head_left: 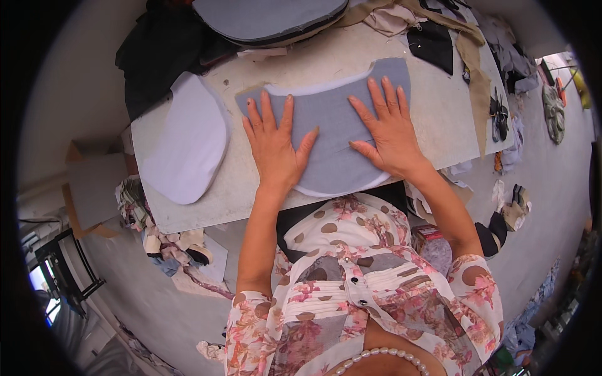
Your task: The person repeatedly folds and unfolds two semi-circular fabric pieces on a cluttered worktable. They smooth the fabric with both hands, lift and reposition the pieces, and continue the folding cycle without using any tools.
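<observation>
Clock is centred on the grey-blue fabric panel, which lies flat on the worktable at its near edge, right in front of the wearer. Both hands are on it, opened out flat, fingers spread, nothing gripped: L hand at approx 9 o'clock, R hand at approx 3, fingertips mostly twd 12, thumbs angled inward. Prob. spread like that to press the cloth smooth & stop it sliding on the white backing, which shows at 12 & again along the 6 o'clock curve. Small crease by R thumb.

White shaped piece lies apart at 9, prob. set there to be in easy reach w/o crowding the panel. Stacked grey padded pieces btwn 11 & 12, black cloth at 10, black scrap btwn 1 & 2, black-handled scissors at 3 by the table edge, maybe parked clear of the cloth.

Hard to tell: whatever's under the palms; if backing is bonded or just loose (most of it's covered); what the beige sliver at the 10–11 corner belongs to. Stack's cut off at top of view; scissors' blades unclear.
</observation>
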Tool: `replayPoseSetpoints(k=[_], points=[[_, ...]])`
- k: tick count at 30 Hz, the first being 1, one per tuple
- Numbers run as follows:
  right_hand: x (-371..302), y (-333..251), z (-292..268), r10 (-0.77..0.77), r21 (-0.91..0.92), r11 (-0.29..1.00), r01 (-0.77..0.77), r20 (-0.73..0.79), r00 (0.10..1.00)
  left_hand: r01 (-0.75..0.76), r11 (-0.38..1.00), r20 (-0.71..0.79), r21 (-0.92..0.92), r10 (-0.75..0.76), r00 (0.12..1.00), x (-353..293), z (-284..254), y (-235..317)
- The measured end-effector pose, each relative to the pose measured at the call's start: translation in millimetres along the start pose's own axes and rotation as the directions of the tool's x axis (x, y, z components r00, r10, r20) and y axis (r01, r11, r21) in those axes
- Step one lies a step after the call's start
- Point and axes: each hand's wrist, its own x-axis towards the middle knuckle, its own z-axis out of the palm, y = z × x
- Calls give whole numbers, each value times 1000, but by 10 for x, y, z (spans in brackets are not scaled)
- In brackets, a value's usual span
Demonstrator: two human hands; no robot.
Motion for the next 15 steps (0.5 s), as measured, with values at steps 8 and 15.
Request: replayPoseSetpoints(k=[8,15], points=[[-30,27,-130,45,-16,999,-45,-11,999,32,997,-50,-75,-36,998,-51,-9,-35],[942,-1266,-124,-117,621,735,272,-279,953,-40,862,-519,-506,-267,812,-528,-388,-334]])
